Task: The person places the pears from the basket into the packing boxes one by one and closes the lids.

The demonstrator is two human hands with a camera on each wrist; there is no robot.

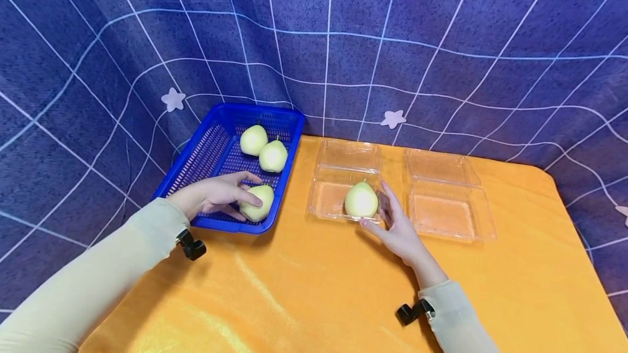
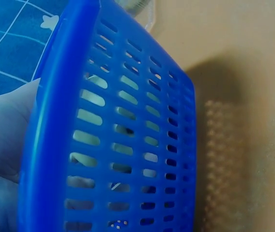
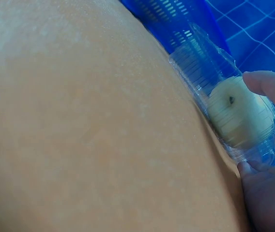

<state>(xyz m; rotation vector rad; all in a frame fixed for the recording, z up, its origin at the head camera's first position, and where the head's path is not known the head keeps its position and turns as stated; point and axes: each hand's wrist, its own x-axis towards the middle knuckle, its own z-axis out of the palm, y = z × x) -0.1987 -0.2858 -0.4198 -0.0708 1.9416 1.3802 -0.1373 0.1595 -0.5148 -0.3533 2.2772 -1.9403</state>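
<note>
In the head view my left hand (image 1: 223,194) reaches into the blue plastic basket (image 1: 225,225) and grips a pale green pear (image 1: 262,200), thumb across its top. The basket's slotted wall (image 2: 128,121) hides most of that hand in the left wrist view. My right hand (image 1: 399,230) holds the right end of an open clear plastic clamshell box (image 1: 326,200), its thumb at the front wall and the fingers around the right side. A single pear (image 1: 361,200) sits inside this box, at its right end, close to my fingers. The right wrist view shows this pear (image 3: 239,113) through the clear wall.
Two more pears (image 1: 253,140) lie in the back of the basket. A second open clear clamshell box (image 1: 444,214) stands to the right of the first. An orange cloth (image 1: 314,293) covers the table, and a blue checked curtain (image 1: 353,59) hangs behind it.
</note>
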